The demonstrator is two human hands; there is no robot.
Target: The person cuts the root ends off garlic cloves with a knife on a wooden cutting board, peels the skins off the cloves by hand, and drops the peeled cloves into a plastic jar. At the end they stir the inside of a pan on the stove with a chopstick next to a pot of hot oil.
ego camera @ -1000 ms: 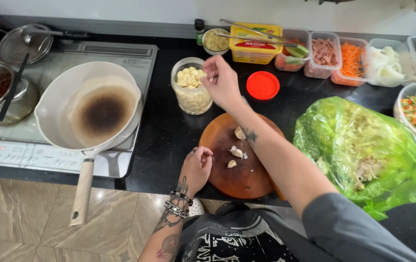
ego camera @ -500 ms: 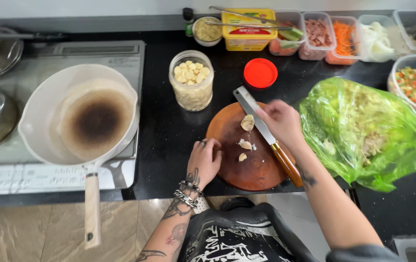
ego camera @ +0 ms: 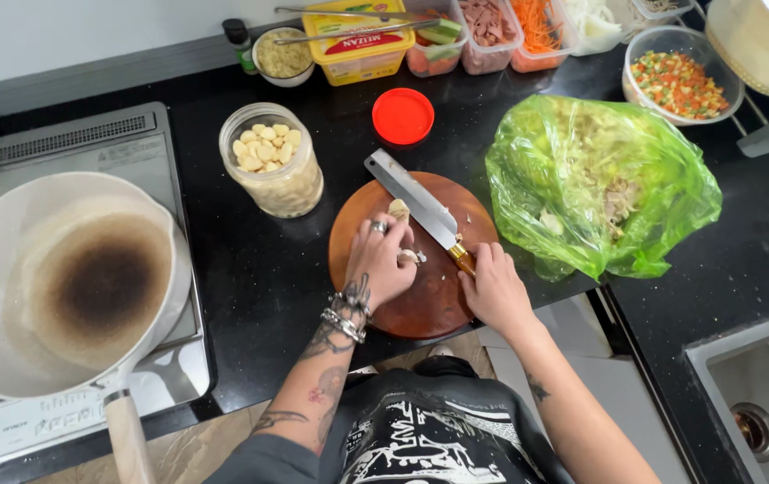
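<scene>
A round wooden cutting board lies on the black counter. My left hand rests on it, fingers curled over peeled garlic cloves. My right hand grips the wooden handle of a cleaver, whose blade lies across the board, pointing up-left beside the garlic. An open glass jar of peeled garlic cloves stands left of the board, and its red lid lies behind the board.
A white frying pan with a burnt centre sits on the cooktop at left. A green plastic bag of scraps lies right of the board. Tubs of chopped vegetables and a yellow tub line the back. A sink is at lower right.
My right hand came back from the jar and took the cleaver, then slid down to its handle. My left hand moved up onto the garlic on the board.
</scene>
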